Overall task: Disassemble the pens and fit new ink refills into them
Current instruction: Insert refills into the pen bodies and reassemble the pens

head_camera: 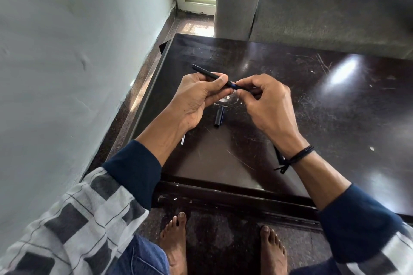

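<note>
A slim black pen [206, 73] is held level above the dark table [312, 100]. My left hand [199, 96] grips its barrel, whose rear end sticks out up and to the left. My right hand [266, 100] pinches the pen's front end, with a blue band showing between the two hands. The tip is hidden by my right fingers. A black pen cap [219, 117] lies on the table just below the hands. A thin clear refill [183, 140] peeks out from under my left wrist, mostly hidden.
The table's left edge runs beside a pale wall [67, 62]. A grey sofa [324, 6] stands behind the table. My bare feet [176, 241] rest on the floor below the table's front edge.
</note>
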`<state>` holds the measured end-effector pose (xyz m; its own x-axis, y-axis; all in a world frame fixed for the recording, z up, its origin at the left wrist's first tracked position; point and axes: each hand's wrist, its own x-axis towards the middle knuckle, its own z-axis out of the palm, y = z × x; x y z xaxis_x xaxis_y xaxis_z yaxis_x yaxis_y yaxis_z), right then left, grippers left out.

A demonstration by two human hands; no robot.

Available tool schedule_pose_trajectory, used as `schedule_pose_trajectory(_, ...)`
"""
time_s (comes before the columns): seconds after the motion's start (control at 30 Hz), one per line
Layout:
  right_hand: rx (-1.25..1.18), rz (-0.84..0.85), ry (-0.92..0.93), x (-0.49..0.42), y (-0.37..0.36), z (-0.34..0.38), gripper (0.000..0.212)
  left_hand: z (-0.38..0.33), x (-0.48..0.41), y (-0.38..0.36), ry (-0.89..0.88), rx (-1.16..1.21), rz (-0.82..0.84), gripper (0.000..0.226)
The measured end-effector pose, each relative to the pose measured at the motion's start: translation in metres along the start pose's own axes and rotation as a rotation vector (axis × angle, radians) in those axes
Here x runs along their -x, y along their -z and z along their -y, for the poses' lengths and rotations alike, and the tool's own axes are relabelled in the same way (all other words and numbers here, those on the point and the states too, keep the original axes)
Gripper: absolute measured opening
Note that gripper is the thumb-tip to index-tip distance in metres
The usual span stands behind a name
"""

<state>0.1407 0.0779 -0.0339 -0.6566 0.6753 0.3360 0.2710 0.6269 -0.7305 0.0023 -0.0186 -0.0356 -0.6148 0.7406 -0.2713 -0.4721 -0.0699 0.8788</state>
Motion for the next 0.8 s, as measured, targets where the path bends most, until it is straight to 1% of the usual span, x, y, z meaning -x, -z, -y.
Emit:
schedule_pose_trajectory(0.23, 0.004, 0.009, -0.015, -0.0008, -0.0002, -0.0013, 0.014, 0.0, 0.0005, -0.0016, -0.005, -0.017, -0.008, 0.015)
schedule_pose_trajectory(0.4, -0.009, 0.014, -0.078, -0.0012, -0.0008, -0.0015, 0.016, -0.0001, -0.0008, -0.0003, -0.018, -0.017, -0.036, 0.021)
schedule_pose_trajectory(0.5, 0.005, -0.008, -0.096, -0.0013, 0.0004, -0.0009, 0.011, -0.0002, -0.0007, -0.0006, -0.013, -0.02, -0.036, 0.025)
schedule_pose_trajectory(0.6, 0.009, 0.007, -0.118, -0.0014, 0.0004, -0.0006, 0.003, -0.001, 0.0001, -0.0012, -0.008, -0.018, -0.03, 0.027)
schedule_pose_trajectory(0.67, 0.003, 0.023, -0.12, -0.001, 0.0002, -0.0004, 0.006, -0.0016, 0.0004, -0.0013, -0.006, -0.018, -0.026, 0.028)
schedule_pose_trajectory(0.73, -0.02, 0.026, -0.128, -0.0011, 0.0005, -0.0004, 0.004, -0.002, 0.0005, -0.001, -0.009, -0.018, -0.026, 0.028)
schedule_pose_trajectory(0.8, -0.025, 0.022, -0.124, -0.0006, 0.0008, 0.0001, 0.011, -0.0026, 0.001, -0.0004, -0.014, -0.019, -0.029, 0.025)
